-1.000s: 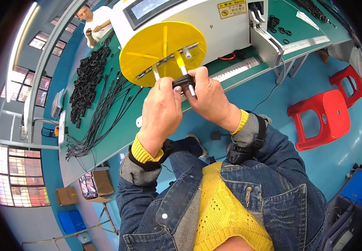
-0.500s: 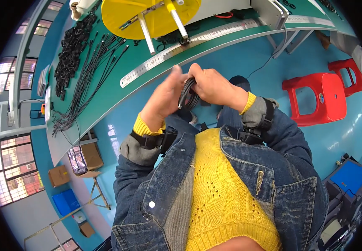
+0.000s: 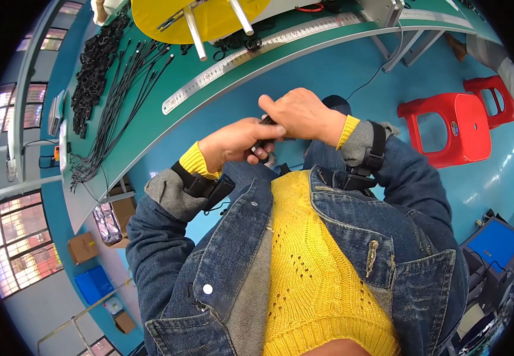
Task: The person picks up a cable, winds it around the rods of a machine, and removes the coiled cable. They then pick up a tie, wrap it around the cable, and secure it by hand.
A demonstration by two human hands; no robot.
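Note:
A coiled black cable (image 3: pixel 261 143) is held between my two hands in front of my body, just off the bench's near edge. My left hand (image 3: pixel 233 141) closes round the coil from the left, its thumb lying across the top. From the right, my right hand (image 3: pixel 303 116) grips the coil's upper end, with its fingers curled under and out of sight. Most of the coil is covered by the hands. On the bench to the left lie loose straight black cables (image 3: pixel 127 95) with connectors at their ends, beside a heap of coiled black cables (image 3: pixel 94 74).
The green bench (image 3: pixel 150 133) has a steel ruler (image 3: pixel 227 70) along its near edge. A yellow round disc (image 3: pixel 192 18) with metal rods stands above it. Red stools (image 3: pixel 470 127) are on the floor at right; cardboard boxes (image 3: pixel 82 247) at lower left.
My left hand has gone from upright with fingers extended to lying sideways, wrapped round the coil. The coil is now mostly hidden. My view has shifted slightly.

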